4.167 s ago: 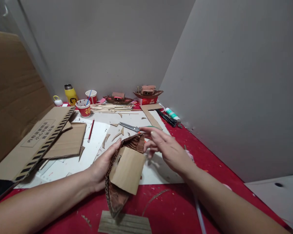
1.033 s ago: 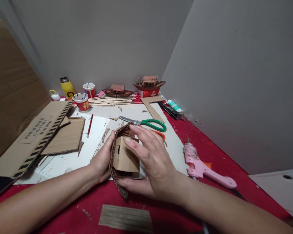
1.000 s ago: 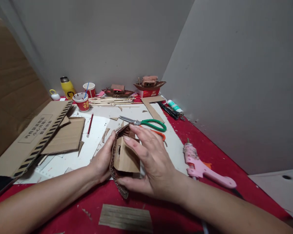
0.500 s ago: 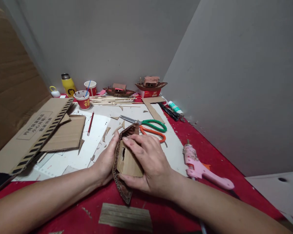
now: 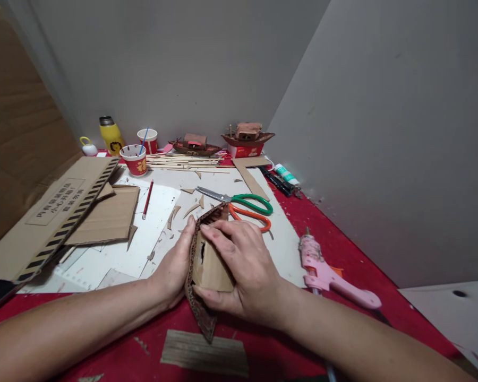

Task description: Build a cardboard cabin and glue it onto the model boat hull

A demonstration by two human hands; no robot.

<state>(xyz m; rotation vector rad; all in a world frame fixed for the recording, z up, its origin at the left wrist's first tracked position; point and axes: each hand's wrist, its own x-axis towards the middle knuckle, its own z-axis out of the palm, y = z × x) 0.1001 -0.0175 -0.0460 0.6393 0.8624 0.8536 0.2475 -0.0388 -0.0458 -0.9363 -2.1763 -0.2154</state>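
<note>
Between my hands is a dark brown cardboard boat hull [image 5: 202, 316], tilted on its side with its corrugated edge facing me. My left hand [image 5: 173, 273] is wrapped along the hull's left side, its thumb near the upper edge. A lighter cardboard piece [image 5: 212, 268] with a small dark slot sits against the hull's inside. Fingers and thumb of my right hand [image 5: 249, 268] grip this piece at its top and bottom, pressing it to the hull. Just beyond lie scissors [image 5: 249, 205] with one green and one orange handle.
A pink glue gun [image 5: 338, 276] lies on the red cloth at right. Two model boats [image 5: 249, 133], paper cups [image 5: 134, 161], a yellow bottle [image 5: 110, 135] and thin sticks [image 5: 183, 163] stand or lie at the back. Cardboard sheets [image 5: 107, 220] and a pencil [image 5: 147, 200] are at left.
Almost nothing differs. The hull's near tip has shifted slightly downward, while both hands keep their grip.
</note>
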